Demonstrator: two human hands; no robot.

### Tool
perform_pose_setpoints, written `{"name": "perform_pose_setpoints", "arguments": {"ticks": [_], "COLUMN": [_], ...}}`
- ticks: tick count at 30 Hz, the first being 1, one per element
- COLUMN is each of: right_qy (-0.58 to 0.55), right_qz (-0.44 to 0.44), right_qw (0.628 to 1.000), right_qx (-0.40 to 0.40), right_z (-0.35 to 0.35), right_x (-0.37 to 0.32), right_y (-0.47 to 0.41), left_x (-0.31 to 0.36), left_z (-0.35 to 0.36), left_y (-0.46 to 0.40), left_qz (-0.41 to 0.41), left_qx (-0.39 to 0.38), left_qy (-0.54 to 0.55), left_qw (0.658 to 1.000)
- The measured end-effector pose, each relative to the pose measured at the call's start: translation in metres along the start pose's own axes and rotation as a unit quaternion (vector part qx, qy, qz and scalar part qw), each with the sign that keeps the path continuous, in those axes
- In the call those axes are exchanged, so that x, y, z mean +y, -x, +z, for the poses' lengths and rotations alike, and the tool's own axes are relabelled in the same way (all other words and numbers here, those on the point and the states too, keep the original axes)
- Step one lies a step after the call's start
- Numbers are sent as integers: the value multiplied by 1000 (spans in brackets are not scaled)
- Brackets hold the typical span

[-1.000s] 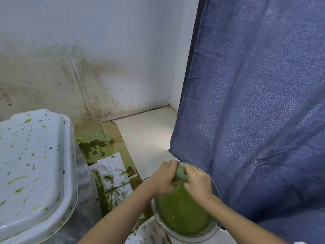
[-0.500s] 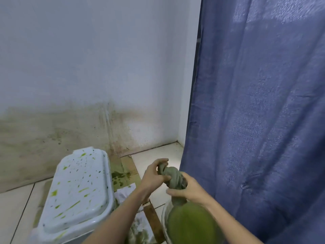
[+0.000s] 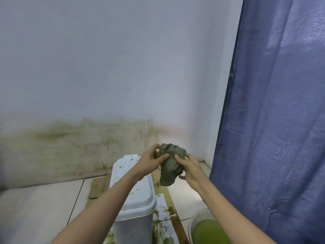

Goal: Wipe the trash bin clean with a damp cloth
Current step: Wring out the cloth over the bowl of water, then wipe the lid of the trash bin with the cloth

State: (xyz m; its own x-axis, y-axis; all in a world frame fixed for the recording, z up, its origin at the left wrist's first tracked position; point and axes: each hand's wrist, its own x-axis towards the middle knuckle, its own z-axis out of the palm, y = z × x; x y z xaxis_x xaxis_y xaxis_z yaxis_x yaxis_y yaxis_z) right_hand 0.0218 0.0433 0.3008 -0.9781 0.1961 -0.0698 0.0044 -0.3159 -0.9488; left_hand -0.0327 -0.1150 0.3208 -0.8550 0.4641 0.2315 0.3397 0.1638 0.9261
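Grey-green cloth (image 3: pixel 171 164) is being held bunched up between both hands, above and just right of trash bin (image 3: pixel 135 194). Left hand (image 3: pixel 151 162) is pinching its left side; right hand (image 3: pixel 189 169) is gripping right side, fingers curled on it. Bin lid is showing green spatter throughout, so wiping is judged not yet begun. Bowl (image 3: pixel 195 219) w/ green liquid is sitting near right, approx. beside blue curtain (image 3: pixel 272 120).

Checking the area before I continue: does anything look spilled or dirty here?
Yes. Green splatter dots the trash bin lid, green stains mark the papers on the floor, and a greenish-brown smear runs along the lower wall. The bowl holds murky green liquid.
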Motion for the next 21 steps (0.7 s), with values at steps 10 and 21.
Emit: {"name": "perform_pose_setpoints", "arguments": {"ticks": [10, 21], "right_qy": [-88, 25], "right_qz": [-60, -52], "right_qw": [991, 991], "right_qx": [-79, -118], "right_z": [66, 107], "right_x": [-13, -23], "right_y": [4, 14], "left_x": [12, 15], "left_z": [-94, -46], "left_y": [43, 50], "left_qz": [-41, -247], "left_qx": [59, 83], "left_qy": [-13, 318], "left_qw": [997, 911]}}
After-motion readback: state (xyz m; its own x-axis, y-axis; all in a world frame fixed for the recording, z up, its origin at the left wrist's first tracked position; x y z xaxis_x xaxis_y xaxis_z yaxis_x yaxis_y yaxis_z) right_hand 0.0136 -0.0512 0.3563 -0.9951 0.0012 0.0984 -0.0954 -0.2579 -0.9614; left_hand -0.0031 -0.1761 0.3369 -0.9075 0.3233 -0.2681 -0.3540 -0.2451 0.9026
